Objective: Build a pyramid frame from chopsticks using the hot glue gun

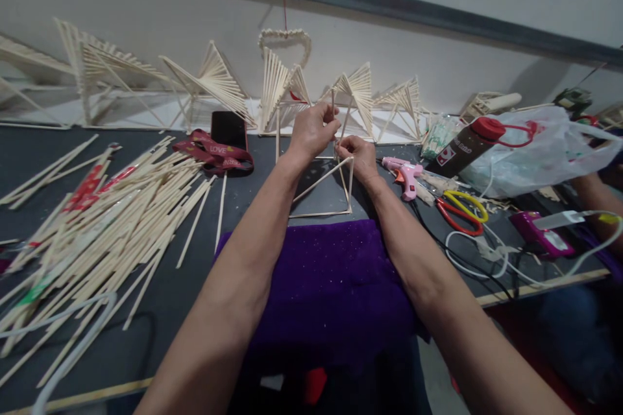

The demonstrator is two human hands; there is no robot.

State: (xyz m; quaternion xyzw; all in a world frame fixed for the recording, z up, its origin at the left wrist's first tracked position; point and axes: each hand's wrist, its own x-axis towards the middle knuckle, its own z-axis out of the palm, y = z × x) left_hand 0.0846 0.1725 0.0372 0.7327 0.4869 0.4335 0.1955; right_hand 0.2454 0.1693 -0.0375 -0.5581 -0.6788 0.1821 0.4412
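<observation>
A small open frame of thin wooden sticks (321, 213) stands on the dark table beyond a purple cloth (335, 272). My left hand (314, 131) is at the frame's far side, its fingers pinched round an upright stick (333, 100). Lower and just to the right, my right hand (359, 157) has its fingertips closed at the joint where sticks of the frame meet. The fingertips partly hide that joint. A pink glue gun (407, 176) lies to the right of my right hand.
Loose sticks (117, 227) cover the left side. Fan-shaped stick models (357, 94) line the wall. A phone (228, 131) and red lanyard (209, 152) lie behind. Rightward are a bottle (464, 146), scissors (460, 214), cables, a power bank (542, 235), a plastic bag (540, 149) and another person's arm.
</observation>
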